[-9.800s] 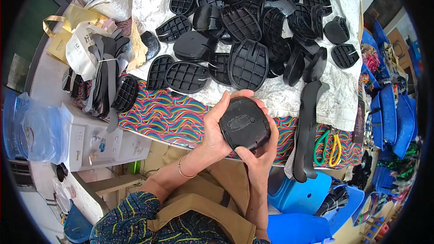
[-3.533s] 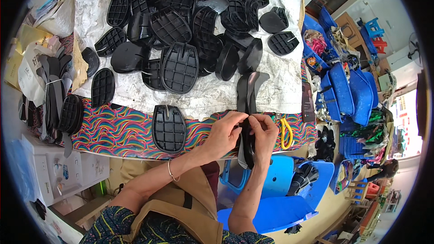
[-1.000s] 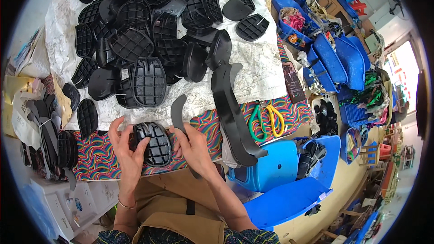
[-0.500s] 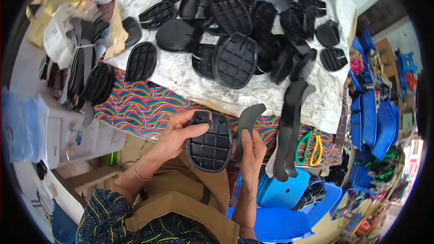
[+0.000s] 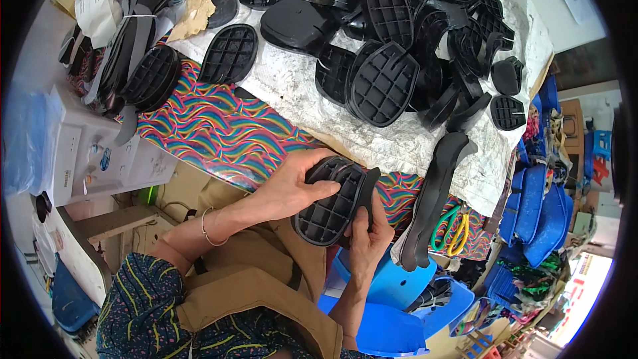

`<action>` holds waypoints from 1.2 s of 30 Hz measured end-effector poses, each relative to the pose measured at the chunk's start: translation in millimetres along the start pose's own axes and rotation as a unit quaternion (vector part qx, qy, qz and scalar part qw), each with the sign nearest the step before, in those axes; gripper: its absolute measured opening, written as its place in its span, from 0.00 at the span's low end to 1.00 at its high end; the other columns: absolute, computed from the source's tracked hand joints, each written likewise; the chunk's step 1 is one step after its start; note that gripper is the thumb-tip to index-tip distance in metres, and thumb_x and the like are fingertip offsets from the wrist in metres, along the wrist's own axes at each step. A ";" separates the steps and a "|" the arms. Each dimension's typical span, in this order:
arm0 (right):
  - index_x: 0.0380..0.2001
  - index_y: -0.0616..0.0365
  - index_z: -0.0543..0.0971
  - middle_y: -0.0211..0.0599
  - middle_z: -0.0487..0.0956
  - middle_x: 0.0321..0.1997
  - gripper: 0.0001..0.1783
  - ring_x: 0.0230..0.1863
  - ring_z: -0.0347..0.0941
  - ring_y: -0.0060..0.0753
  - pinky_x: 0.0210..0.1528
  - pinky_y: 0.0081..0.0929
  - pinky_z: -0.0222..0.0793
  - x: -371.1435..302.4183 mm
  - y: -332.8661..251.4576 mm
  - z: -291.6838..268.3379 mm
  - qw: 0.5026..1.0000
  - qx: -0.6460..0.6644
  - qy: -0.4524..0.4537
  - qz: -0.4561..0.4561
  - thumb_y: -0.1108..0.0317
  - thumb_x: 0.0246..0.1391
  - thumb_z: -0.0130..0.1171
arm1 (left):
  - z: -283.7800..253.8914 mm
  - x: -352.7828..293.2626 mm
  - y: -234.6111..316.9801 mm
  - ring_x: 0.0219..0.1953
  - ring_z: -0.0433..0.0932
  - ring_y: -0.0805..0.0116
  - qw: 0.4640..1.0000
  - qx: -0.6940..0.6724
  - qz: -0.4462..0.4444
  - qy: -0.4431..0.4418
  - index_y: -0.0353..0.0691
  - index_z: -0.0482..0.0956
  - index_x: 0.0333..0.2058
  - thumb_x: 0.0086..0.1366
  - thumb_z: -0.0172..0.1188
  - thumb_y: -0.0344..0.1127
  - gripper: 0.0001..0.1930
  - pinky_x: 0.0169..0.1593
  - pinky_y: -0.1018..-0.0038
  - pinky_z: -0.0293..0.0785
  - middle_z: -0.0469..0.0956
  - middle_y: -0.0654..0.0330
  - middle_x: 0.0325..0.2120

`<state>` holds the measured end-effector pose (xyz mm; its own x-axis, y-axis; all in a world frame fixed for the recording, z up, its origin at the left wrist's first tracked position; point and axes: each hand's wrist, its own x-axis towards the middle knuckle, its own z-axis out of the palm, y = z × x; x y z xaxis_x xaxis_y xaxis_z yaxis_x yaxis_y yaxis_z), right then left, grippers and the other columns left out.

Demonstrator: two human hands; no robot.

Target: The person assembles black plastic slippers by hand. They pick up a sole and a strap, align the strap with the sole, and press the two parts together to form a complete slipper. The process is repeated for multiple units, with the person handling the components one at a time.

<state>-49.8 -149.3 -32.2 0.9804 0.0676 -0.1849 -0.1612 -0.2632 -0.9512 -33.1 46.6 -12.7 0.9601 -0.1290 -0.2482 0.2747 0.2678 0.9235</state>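
Note:
A black moulded shoe-sole piece [image 5: 325, 214] with a gridded, hollow face is gripped in my left hand [image 5: 296, 185], the thumb pressed over its upper part. My right hand [image 5: 370, 234] pinches a curved black strip [image 5: 368, 189], whose length lies along the right side of the sole piece. How closely the strip fits against the edge is partly hidden by my fingers. Both hands are over my lap, at the table's near edge. Several similar sole pieces [image 5: 383, 85] lie heaped on the white sheet [image 5: 286, 86] beyond them.
A stack of long black strips [image 5: 435, 203] overhangs the table edge at right, beside green-handled scissors [image 5: 444, 229] and yellow-handled scissors [image 5: 459, 234]. A tied bundle of strips [image 5: 136, 43] sits at left on the patterned cloth [image 5: 219, 126]. Blue bins [image 5: 379, 322] stand below.
My hands have come together: the strip in my right hand, held apart before, is now against the sole piece's side. The sole piece has tilted and shifted right. The view has turned somewhat.

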 end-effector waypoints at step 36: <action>0.45 0.64 0.79 0.28 0.75 0.17 0.12 0.18 0.65 0.14 0.20 0.17 0.57 -42.8 -15.7 11.5 0.987 -0.113 0.054 -0.104 0.69 0.69 0.49 | 21.4 17.9 16.1 0.27 0.72 0.82 0.983 -0.060 0.084 0.152 0.30 0.80 0.34 0.58 0.61 0.25 0.06 0.31 0.80 0.69 0.76 0.68 0.23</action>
<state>-90.5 -137.0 -12.2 0.9980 0.0422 0.0476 0.0618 -0.4637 -0.8838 -12.7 28.3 4.0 0.9587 0.2127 -0.1887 0.0986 0.3735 0.9224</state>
